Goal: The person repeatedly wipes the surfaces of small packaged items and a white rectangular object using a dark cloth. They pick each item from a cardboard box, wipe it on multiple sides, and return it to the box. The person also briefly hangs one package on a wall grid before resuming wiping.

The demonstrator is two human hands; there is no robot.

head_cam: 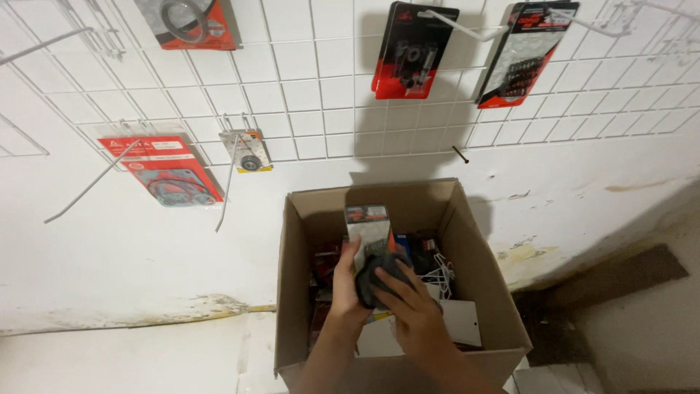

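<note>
Both of my hands are inside an open cardboard box that stands against a white wall. My left hand holds a flat carded package upright, its top above the other contents. My right hand lies over a dark round part at the lower end of that package, fingers spread on it. Whether the dark part belongs to the package I cannot tell. Under my hands lie more packaged parts, white wire hooks and a white card.
A white wire grid panel covers the wall above the box. Several red and black carded packages hang from its hooks, and some long hooks stick out bare. A dark mat lies on the floor at the right.
</note>
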